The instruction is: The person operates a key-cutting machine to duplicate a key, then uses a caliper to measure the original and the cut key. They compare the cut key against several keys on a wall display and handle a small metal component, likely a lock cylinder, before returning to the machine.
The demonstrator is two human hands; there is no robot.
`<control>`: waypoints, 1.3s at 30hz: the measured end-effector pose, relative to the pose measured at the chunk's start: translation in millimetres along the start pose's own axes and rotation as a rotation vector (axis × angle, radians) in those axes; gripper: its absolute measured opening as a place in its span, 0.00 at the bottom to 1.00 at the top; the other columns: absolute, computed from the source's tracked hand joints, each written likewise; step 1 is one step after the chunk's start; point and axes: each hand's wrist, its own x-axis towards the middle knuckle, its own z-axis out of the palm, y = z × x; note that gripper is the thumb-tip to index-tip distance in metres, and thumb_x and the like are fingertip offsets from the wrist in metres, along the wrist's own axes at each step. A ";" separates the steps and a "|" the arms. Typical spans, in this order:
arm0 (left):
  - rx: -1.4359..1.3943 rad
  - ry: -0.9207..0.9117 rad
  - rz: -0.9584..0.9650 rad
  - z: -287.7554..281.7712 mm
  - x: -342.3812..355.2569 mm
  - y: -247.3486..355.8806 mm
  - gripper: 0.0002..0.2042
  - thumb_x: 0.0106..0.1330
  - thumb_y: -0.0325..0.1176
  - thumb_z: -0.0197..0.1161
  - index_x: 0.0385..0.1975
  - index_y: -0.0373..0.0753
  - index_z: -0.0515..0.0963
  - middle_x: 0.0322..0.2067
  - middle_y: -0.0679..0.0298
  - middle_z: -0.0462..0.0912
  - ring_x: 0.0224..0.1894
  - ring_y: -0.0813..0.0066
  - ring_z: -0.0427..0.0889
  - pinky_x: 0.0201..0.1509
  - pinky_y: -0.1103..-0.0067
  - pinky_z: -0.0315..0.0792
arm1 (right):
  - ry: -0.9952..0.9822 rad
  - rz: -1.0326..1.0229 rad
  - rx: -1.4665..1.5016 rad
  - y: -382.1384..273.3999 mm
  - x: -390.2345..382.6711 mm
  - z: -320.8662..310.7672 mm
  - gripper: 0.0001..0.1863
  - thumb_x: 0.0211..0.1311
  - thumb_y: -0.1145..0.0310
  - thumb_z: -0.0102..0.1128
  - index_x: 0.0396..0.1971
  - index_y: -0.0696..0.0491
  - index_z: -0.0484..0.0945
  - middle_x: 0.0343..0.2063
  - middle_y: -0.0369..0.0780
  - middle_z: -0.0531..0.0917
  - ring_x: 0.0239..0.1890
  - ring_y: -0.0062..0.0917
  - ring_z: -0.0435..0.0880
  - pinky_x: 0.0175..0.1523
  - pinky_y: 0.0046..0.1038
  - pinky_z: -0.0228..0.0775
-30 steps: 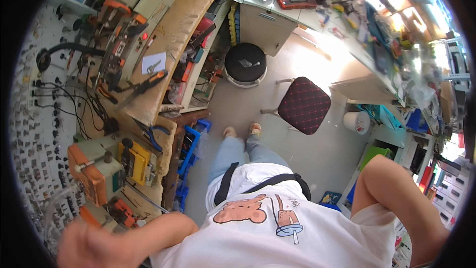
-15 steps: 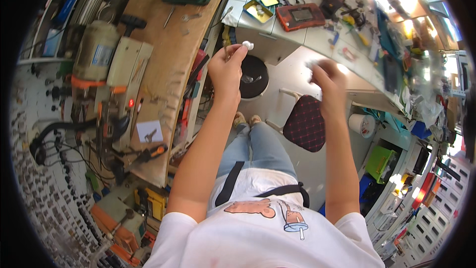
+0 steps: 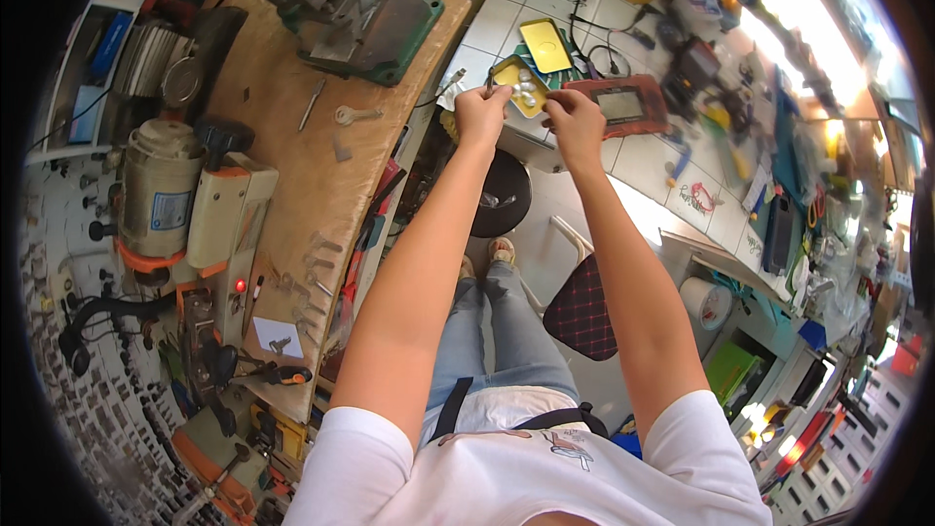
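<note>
A small open tin, yellow inside, stands at the edge of the tiled worktop. Several whitish rounded pieces lie in it, and its yellow lid rests just behind. My left hand is closed at the tin's left side, a thin dark bit showing by its fingertips; I cannot make out what it holds. At the right side, the fingers of my right hand are pinched together against the tin's near corner. Whatever lies between them is hidden. Close by that hand is a red device with a grey screen.
Left is a wooden bench with loose keys, a green-based machine and a key-cutting machine with a motor. Below the worktop stand a round black stool and a chair with a dark checked seat. Cables and tools crowd the right.
Both hands have moved forward to the tin, the right one also leftward. The white piece that showed in my left fingertips is no longer visible there. The view has shifted.
</note>
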 end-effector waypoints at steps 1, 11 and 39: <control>-0.159 -0.092 -0.084 -3.3 -11.9 11.3 0.07 0.52 0.33 0.58 0.23 0.35 0.76 0.13 0.69 0.71 0.15 0.81 0.69 0.20 0.83 0.63 | 0.006 -0.008 0.050 -0.4 -4.6 -9.4 0.08 0.47 0.74 0.52 0.27 0.61 0.77 0.21 0.41 0.80 0.20 0.20 0.79 0.27 0.19 0.68; -0.822 -0.505 0.043 -121.9 -220.9 106.6 0.18 0.55 0.26 0.46 0.47 0.28 0.65 0.20 0.68 0.68 0.19 0.85 0.65 0.19 0.85 0.63 | -0.464 -0.109 0.498 -163.4 -135.3 -39.6 0.10 0.56 0.71 0.51 0.37 0.58 0.74 0.31 0.37 0.78 0.33 0.15 0.74 0.36 0.17 0.66; -0.968 0.970 0.740 -425.9 -872.8 -126.6 0.18 0.60 0.31 0.47 0.49 0.30 0.63 0.22 0.63 0.70 0.14 0.84 0.57 0.15 0.85 0.54 | -2.328 -0.509 1.974 -371.6 -809.0 39.3 0.15 0.60 0.62 0.36 0.22 0.56 0.65 0.14 0.40 0.72 0.15 0.21 0.70 0.31 0.29 0.72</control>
